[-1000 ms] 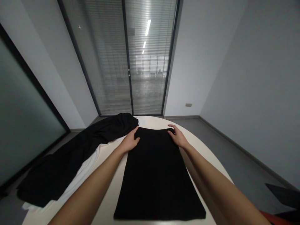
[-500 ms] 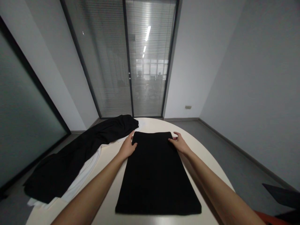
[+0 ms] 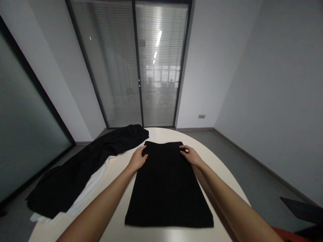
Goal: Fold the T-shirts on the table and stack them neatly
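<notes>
A black skirt [image 3: 168,185] lies flat on the pale round table, its narrow waist edge at the far side and its wider hem close to me. My left hand [image 3: 137,159] is at the far left corner of the skirt, fingers curled round the side edge with the thumb on top. At the far right corner, my right hand [image 3: 191,155] has its thumb and bent fingers on the cloth, closed round that edge. Between the two hands the waist edge dips slightly. The fingertips are partly lost against the black cloth.
Along the table's left side lies a heap of black clothing [image 3: 85,164] with white cloth [image 3: 92,183] under it. The table [image 3: 214,161] has a curved far edge. Beyond stand a glass door [image 3: 158,84] with blinds and white walls. A dark object [image 3: 300,210] is at lower right.
My right hand's fingers have moved inward onto the skirt's corner and bent over it. The skirt's waist edge dips a little more and its right hem corner sits slightly further left.
</notes>
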A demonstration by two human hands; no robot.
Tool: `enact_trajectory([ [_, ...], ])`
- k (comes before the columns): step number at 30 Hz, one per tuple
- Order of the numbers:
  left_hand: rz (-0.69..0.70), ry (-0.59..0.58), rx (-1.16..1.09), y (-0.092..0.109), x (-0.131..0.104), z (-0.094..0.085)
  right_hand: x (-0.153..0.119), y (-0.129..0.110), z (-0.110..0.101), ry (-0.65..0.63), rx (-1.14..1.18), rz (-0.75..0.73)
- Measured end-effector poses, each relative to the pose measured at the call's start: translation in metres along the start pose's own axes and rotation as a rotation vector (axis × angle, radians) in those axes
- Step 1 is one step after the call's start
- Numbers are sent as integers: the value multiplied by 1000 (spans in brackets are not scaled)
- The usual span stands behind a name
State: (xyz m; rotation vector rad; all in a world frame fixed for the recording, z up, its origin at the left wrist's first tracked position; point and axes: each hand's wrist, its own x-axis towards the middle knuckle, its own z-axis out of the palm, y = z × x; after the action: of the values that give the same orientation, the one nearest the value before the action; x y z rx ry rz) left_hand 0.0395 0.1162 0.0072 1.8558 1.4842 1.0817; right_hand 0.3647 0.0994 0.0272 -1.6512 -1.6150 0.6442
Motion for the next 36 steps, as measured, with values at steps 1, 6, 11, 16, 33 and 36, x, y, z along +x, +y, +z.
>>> enact_trajectory([
  [1,13,3,3,1,-5,-2,-4,-1,-1,17,-45,-35],
  [6,51,-26,-25,9,-42,-22,-38,-10,-14,13,-141,-52],
  [11,-167,-233,-268,18,-84,-47,-83,-22,-36,-187,11,113],
  [16,-256,-403,-366,20,-118,-76,-122,-30,-41,-330,52,145],
  [33,-96,-102,125,7,-105,-40,-89,4,-8,14,-71,-28],
  [36,-107,-110,120,3,-98,-36,-77,7,-5,11,-89,1],
])
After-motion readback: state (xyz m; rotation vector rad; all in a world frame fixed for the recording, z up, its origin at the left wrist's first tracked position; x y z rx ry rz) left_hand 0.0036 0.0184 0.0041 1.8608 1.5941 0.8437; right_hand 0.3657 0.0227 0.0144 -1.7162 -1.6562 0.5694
